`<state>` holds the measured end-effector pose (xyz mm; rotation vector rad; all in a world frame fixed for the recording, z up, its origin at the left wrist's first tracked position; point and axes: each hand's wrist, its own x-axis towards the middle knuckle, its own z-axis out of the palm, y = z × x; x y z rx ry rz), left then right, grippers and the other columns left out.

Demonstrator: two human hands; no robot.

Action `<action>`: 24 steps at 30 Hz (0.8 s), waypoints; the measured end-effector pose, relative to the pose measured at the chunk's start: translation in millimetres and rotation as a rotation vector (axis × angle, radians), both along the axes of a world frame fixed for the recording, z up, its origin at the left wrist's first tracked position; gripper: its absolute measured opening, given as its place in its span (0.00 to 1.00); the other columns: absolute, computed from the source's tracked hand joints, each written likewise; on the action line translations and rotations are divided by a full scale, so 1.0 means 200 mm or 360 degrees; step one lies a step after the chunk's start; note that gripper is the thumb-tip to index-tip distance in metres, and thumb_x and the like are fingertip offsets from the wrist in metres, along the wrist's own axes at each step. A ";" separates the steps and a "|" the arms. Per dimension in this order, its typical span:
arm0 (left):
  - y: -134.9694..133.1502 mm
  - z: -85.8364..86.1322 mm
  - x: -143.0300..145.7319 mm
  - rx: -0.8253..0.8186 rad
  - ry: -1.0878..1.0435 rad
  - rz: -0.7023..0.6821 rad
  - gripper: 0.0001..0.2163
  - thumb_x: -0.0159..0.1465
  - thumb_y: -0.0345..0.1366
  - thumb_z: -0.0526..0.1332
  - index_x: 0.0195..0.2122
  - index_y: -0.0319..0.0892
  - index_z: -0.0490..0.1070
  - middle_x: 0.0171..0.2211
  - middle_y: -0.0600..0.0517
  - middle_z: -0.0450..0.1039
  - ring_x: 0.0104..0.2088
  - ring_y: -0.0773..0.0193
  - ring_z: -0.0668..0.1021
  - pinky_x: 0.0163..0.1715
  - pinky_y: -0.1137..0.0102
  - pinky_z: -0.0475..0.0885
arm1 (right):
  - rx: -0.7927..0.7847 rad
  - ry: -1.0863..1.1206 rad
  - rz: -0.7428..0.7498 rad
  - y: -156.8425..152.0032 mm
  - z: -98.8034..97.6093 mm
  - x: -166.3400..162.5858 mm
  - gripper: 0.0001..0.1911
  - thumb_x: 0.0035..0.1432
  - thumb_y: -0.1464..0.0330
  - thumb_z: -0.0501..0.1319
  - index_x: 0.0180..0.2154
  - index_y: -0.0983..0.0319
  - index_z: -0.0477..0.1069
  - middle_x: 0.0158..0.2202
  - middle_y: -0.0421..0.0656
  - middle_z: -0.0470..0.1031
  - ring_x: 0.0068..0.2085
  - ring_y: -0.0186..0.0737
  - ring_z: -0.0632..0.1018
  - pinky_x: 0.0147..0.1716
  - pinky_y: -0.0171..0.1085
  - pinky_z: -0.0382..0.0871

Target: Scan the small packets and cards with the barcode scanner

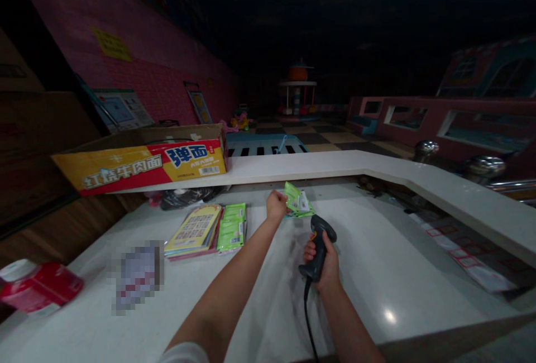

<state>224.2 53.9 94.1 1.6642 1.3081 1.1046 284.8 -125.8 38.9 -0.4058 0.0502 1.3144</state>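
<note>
My left hand [277, 205] is closed on the edge of a green packet [296, 200] near the far side of the white counter. More green packaging lies under or behind that packet; how many pieces I cannot tell. In my right hand [328, 265] is a black barcode scanner [319, 248], my fingers wrapped round its handle and its head close to the packet. The scanner's cable [307, 318] runs down toward the counter's near edge. Left of my left hand, several green packets [232, 228] lie beside a stack of yellow-topped booklets [196, 229].
A red and yellow carton [167, 165] stands on the raised white ledge [288, 166]. At the left are a red bottle [42, 287] with a white cap and a blurred-out item [139, 276]. Paper strips [464, 254] lie at the right, and metal posts [481, 168] stand beyond the ledge.
</note>
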 end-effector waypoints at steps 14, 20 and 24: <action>-0.37 -0.41 -0.58 -0.0183 -0.1007 -0.0229 0.23 0.48 0.50 0.69 0.38 0.41 0.66 0.31 0.51 0.76 0.32 0.60 0.80 0.29 0.66 0.78 | -0.0044 -0.0490 0.0190 -0.05 0.03 -0.03 0.22 0.42 0.56 0.73 0.32 0.63 0.69 0.17 0.32 0.64 0.16 0.26 0.63 0.13 0.25 0.58; -0.37 -0.41 -0.58 -0.0103 -0.0979 -0.0250 0.19 0.53 0.48 0.66 0.39 0.40 0.67 0.35 0.48 0.76 0.33 0.60 0.80 0.29 0.67 0.78 | -0.0401 -0.1048 0.0269 -0.07 0.10 -0.12 0.23 0.44 0.53 0.72 0.32 0.63 0.69 0.16 0.35 0.68 0.14 0.29 0.66 0.11 0.27 0.60; -0.38 -0.43 -0.58 -0.0060 -0.0962 -0.0267 0.16 0.56 0.45 0.63 0.40 0.40 0.67 0.35 0.49 0.76 0.32 0.61 0.79 0.29 0.66 0.78 | -0.0430 -0.1458 0.0331 -0.18 0.16 -0.21 0.25 0.45 0.50 0.70 0.35 0.63 0.69 0.15 0.35 0.70 0.13 0.32 0.68 0.10 0.28 0.59</action>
